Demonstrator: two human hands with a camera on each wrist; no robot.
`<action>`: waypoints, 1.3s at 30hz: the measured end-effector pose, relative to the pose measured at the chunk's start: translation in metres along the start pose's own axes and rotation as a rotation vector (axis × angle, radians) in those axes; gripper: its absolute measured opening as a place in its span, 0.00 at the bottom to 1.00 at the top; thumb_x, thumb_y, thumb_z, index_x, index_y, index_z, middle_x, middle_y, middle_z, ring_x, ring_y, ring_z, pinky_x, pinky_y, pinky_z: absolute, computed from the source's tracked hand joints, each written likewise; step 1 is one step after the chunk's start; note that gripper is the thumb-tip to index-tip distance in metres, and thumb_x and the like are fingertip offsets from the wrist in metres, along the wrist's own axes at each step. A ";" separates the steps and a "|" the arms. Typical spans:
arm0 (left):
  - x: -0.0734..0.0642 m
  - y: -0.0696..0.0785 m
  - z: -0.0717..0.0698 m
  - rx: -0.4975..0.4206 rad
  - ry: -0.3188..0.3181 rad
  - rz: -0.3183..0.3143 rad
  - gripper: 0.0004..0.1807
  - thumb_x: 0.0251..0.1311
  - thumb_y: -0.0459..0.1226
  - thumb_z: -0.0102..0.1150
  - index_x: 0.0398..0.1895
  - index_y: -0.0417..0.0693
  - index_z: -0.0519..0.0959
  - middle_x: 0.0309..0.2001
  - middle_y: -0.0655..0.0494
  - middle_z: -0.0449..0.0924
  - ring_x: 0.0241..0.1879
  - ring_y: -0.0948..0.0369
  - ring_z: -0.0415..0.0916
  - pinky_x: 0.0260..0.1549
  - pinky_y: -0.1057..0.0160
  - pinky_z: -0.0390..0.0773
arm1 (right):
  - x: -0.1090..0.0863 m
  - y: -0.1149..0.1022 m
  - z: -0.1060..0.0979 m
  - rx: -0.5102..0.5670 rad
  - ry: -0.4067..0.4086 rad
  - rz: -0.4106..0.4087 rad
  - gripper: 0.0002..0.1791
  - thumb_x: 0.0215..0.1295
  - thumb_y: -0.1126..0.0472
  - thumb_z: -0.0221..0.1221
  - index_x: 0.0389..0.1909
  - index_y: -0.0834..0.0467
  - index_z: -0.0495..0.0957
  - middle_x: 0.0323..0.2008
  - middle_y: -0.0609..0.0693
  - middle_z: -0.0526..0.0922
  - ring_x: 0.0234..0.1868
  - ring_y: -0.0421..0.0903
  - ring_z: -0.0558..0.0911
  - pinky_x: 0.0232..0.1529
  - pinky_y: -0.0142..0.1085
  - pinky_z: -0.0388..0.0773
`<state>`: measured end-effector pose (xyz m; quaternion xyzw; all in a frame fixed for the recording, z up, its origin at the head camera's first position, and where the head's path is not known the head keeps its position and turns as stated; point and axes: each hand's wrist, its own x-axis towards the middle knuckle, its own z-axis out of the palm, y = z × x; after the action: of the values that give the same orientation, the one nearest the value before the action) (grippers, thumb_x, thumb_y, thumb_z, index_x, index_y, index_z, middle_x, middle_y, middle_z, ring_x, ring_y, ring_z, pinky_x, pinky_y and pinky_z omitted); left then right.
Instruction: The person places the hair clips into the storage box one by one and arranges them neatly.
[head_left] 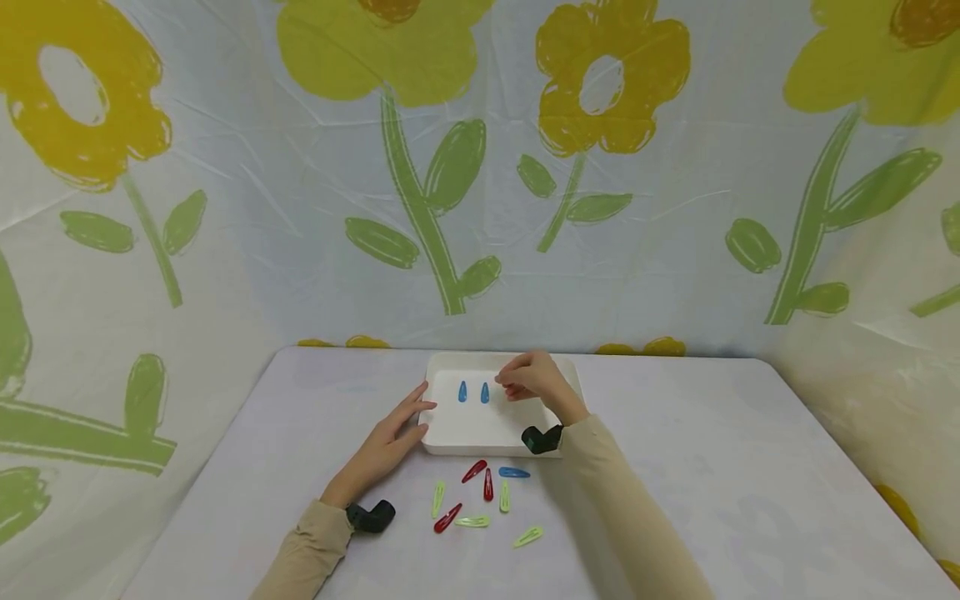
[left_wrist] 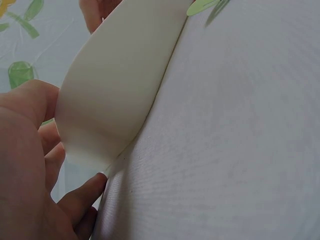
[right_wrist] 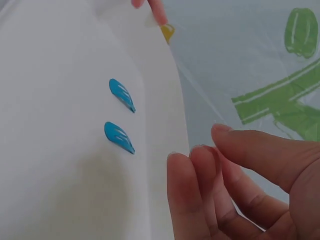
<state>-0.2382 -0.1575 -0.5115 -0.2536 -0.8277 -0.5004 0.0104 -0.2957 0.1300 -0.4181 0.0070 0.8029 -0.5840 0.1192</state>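
Two blue hair clips (head_left: 473, 392) lie side by side, upright in the head view, inside a white tray (head_left: 465, 448). Over the tray's right part is my right hand (head_left: 531, 379), its thumb and fingertips close to one another. The right wrist view shows nothing between the fingers of this right hand (right_wrist: 235, 185), and the blue clips (right_wrist: 120, 137) lie to its left on the tray floor. Spread along the tray's left edge, my left hand (head_left: 386, 442) touches the rim with its fingers. In the left wrist view this left hand (left_wrist: 30, 155) rests against the tray's outer wall (left_wrist: 110, 85).
In front of the tray lie a blue clip (head_left: 513, 472), three red clips, one of them a red clip (head_left: 474, 471) near the tray, and several green clips such as a green clip (head_left: 472, 522). A flowered cloth (head_left: 510, 275) hangs behind the white table (head_left: 675, 467).
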 end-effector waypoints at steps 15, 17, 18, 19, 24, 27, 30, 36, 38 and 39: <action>-0.001 -0.002 0.001 -0.015 0.007 -0.019 0.20 0.74 0.42 0.53 0.67 0.53 0.72 0.79 0.63 0.48 0.78 0.56 0.42 0.72 0.43 0.49 | -0.030 0.003 -0.010 0.002 0.044 -0.330 0.09 0.69 0.61 0.62 0.37 0.65 0.83 0.33 0.67 0.84 0.32 0.66 0.83 0.31 0.38 0.85; -0.001 -0.002 0.000 -0.016 0.003 -0.021 0.21 0.73 0.42 0.53 0.67 0.53 0.72 0.79 0.64 0.48 0.78 0.56 0.42 0.72 0.43 0.49 | -0.037 0.002 -0.011 -0.015 0.046 -0.360 0.09 0.69 0.61 0.62 0.37 0.64 0.83 0.32 0.66 0.84 0.33 0.68 0.82 0.31 0.38 0.85; -0.001 -0.002 0.000 -0.018 0.002 -0.024 0.21 0.73 0.42 0.53 0.67 0.53 0.72 0.79 0.64 0.48 0.78 0.56 0.42 0.72 0.44 0.49 | -0.040 0.002 -0.011 -0.029 0.045 -0.379 0.09 0.69 0.62 0.62 0.37 0.65 0.84 0.32 0.67 0.84 0.32 0.68 0.82 0.31 0.38 0.85; -0.001 -0.001 0.000 -0.022 0.000 -0.029 0.21 0.73 0.43 0.54 0.67 0.54 0.72 0.78 0.65 0.48 0.78 0.57 0.42 0.72 0.45 0.49 | -0.043 0.002 -0.011 -0.042 0.044 -0.395 0.08 0.69 0.62 0.62 0.37 0.65 0.84 0.32 0.66 0.84 0.31 0.67 0.83 0.31 0.38 0.85; -0.002 0.001 0.000 -0.026 -0.002 -0.022 0.21 0.73 0.43 0.53 0.67 0.53 0.72 0.78 0.65 0.48 0.78 0.57 0.42 0.72 0.45 0.49 | -0.058 0.002 -0.013 -0.121 0.028 -0.471 0.06 0.69 0.66 0.60 0.38 0.65 0.84 0.30 0.62 0.85 0.26 0.56 0.84 0.31 0.41 0.85; -0.001 0.001 0.000 -0.022 -0.004 -0.024 0.21 0.74 0.43 0.53 0.67 0.54 0.72 0.78 0.67 0.48 0.77 0.60 0.42 0.72 0.47 0.49 | -0.076 -0.008 -0.012 -0.173 0.007 -0.502 0.05 0.68 0.70 0.59 0.37 0.67 0.83 0.30 0.63 0.85 0.25 0.49 0.83 0.31 0.45 0.85; -0.001 0.000 0.001 -0.018 0.001 -0.022 0.20 0.74 0.42 0.53 0.66 0.54 0.72 0.78 0.66 0.48 0.77 0.60 0.42 0.72 0.47 0.49 | -0.085 -0.009 -0.011 -0.232 -0.009 -0.514 0.05 0.68 0.70 0.59 0.37 0.67 0.83 0.31 0.62 0.85 0.26 0.49 0.83 0.32 0.47 0.85; -0.003 0.018 0.001 -0.038 0.026 0.004 0.19 0.73 0.35 0.52 0.65 0.43 0.72 0.78 0.52 0.50 0.77 0.50 0.43 0.71 0.40 0.48 | -0.086 0.009 -0.015 -0.287 -0.046 -0.572 0.04 0.67 0.63 0.63 0.36 0.59 0.85 0.30 0.55 0.86 0.28 0.51 0.83 0.29 0.32 0.81; -0.004 0.028 -0.001 -0.049 0.025 0.006 0.19 0.73 0.33 0.52 0.65 0.41 0.72 0.78 0.48 0.50 0.77 0.47 0.43 0.70 0.38 0.47 | -0.090 0.012 -0.015 -0.303 -0.059 -0.587 0.03 0.67 0.63 0.64 0.35 0.58 0.85 0.29 0.54 0.86 0.29 0.48 0.83 0.29 0.32 0.80; -0.004 0.032 -0.002 -0.053 0.024 0.004 0.19 0.72 0.32 0.52 0.64 0.40 0.72 0.78 0.47 0.50 0.77 0.47 0.43 0.70 0.39 0.47 | -0.092 0.013 -0.014 -0.316 -0.065 -0.592 0.03 0.66 0.63 0.64 0.35 0.57 0.85 0.29 0.53 0.86 0.29 0.46 0.83 0.29 0.32 0.80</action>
<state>-0.2214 -0.1489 -0.4854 -0.2496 -0.8134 -0.5252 0.0145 -0.2068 0.1593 -0.4075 -0.2635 0.8465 -0.4615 -0.0303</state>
